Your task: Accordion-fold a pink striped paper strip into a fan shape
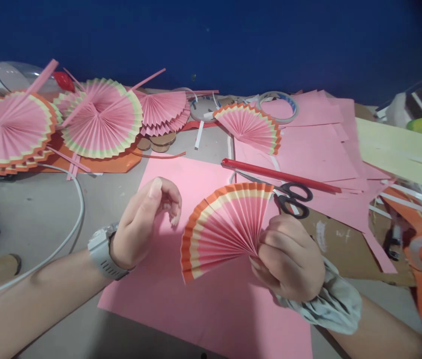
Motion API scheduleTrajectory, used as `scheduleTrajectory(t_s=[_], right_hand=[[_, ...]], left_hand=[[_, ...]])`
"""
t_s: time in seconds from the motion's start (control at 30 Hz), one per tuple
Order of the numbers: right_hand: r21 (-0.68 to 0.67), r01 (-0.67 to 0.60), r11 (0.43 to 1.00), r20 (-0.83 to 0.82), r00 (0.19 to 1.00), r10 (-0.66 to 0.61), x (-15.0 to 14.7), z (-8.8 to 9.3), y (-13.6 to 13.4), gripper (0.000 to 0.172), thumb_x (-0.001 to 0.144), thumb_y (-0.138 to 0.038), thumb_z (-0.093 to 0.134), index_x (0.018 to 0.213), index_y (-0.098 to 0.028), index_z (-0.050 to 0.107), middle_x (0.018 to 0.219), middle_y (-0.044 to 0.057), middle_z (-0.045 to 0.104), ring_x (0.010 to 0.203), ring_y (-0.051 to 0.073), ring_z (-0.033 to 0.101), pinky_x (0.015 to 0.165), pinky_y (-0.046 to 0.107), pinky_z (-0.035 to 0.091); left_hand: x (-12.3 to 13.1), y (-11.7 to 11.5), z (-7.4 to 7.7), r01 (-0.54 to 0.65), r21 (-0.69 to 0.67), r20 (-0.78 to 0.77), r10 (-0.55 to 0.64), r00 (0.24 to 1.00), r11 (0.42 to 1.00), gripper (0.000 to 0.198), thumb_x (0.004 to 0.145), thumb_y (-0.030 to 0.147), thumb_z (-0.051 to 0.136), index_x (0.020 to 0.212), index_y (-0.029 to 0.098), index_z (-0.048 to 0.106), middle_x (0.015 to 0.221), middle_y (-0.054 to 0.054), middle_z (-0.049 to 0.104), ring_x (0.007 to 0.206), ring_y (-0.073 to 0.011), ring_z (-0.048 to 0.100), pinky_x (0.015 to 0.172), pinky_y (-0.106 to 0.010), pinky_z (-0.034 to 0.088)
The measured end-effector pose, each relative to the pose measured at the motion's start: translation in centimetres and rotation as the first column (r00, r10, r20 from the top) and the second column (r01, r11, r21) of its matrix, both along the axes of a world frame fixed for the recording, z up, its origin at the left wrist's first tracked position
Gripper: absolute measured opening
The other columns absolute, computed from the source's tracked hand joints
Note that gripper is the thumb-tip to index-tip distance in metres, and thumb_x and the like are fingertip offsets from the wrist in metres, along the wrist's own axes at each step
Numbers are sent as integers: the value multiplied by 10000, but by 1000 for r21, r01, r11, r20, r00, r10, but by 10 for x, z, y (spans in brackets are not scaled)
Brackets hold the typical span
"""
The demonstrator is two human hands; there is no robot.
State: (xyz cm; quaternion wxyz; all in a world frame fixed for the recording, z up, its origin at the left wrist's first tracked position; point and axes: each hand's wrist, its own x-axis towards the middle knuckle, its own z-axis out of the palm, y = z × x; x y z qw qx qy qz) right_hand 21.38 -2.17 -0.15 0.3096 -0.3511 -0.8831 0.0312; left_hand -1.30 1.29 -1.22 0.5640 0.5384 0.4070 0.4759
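Note:
My right hand (289,257) pinches the gathered end of a pleated paper fan (229,219), pink with cream and orange bands along its rim. The fan spreads to the left, held above a large pink paper sheet (196,309). To the fan's left, my left hand (141,219) is raised with fingers loosely curled and nothing visible in it. A pair of scissors (293,199) with black handles lies just beyond my right hand, beside a red stick (281,175). Behind them rests another pleated half fan (250,127).
Finished round paper fans (100,119) with pink handles stand at the back left. Pink sheets (315,149) are stacked at the right, near a tape roll (278,105) and pale yellow paper (401,149). A white cable (79,199) curves along the left.

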Motion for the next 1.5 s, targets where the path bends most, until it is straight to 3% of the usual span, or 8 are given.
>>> scheduleTrajectory(t_s=[0.27, 0.37, 0.5, 0.7, 0.97, 1.2, 1.3, 1.5], right_hand=[[99, 37, 994, 29, 999, -40, 0, -2, 6, 168, 830, -146, 449, 688, -222, 399, 517, -4, 454, 530, 155, 366, 538, 323, 341], [77, 84, 994, 18, 996, -85, -1, -3, 6, 184, 824, -130, 448, 664, -213, 412, 513, -1, 445, 539, 153, 362, 547, 317, 332], [68, 77, 995, 99, 992, -84, -4, -2, 7, 196, 833, -158, 479, 640, -191, 473, 512, -11, 443, 540, 142, 357, 564, 305, 318], [-144, -4, 990, -53, 999, -3, 0, -7, 8, 313, 903, -363, 355, 702, -179, 510, 589, 10, 451, 592, 155, 417, 579, 307, 335], [-585, 138, 799, -528, 684, -504, 6, -22, 10, 282, 911, -400, 345, 1123, -237, 435, 1001, 71, 502, 865, 187, 522, 675, 324, 464], [-572, 191, 798, -316, 846, -429, 4, -14, 6, 312, 855, -272, 509, 1164, -252, 468, 1119, 70, 516, 1048, 200, 515, 858, 348, 469], [-612, 143, 778, -337, 842, -420, 3, -15, 3, 333, 834, -233, 537, 1159, -249, 464, 1101, 75, 525, 953, 193, 568, 744, 320, 519], [-563, 69, 824, -390, 857, -338, 8, -18, 2, 217, 867, -247, 486, 1079, -256, 534, 913, 35, 590, 748, 146, 590, 627, 252, 514]], left_hand=[[0, -1, 0, 22, -80, 31, -20, 999, 997, 422, 910, 510, 308, 783, 175, 531, 653, -3, 500, 535, -109, 468, 514, -242, 405], [-1, -2, 2, 211, -106, 4, -212, 977, 972, 494, 835, 622, 362, 1008, 176, 489, 771, -23, 541, 614, -132, 506, 573, -267, 436], [2, -5, 7, 398, -164, -86, -415, 906, 903, 534, 816, 379, 587, 1234, 230, 290, 984, -40, 583, 855, -158, 574, 780, -292, 465], [5, -7, 5, 277, -131, -209, -299, 931, 952, 321, 883, 251, 499, 1172, 222, 362, 894, -6, 612, 790, -117, 587, 685, -212, 472], [5, -3, 4, 248, -23, -358, -240, 902, 968, 334, 881, 245, 495, 1206, 242, 419, 1167, -36, 566, 1045, -147, 546, 876, -220, 441], [3, -4, 5, 233, -1, -426, -211, 880, 972, 400, 871, 242, 505, 1259, 248, 405, 1227, -36, 546, 1164, -160, 480, 969, -237, 383], [3, -6, 4, 147, -33, -350, -149, 925, 989, 438, 888, 242, 473, 1304, 242, 334, 1058, -40, 605, 1139, -162, 481, 950, -273, 383], [4, -1, 3, -66, -78, -202, 49, 978, 995, 285, 908, 240, 418, 1192, 223, 397, 788, 16, 486, 752, -106, 496, 807, -247, 411]])
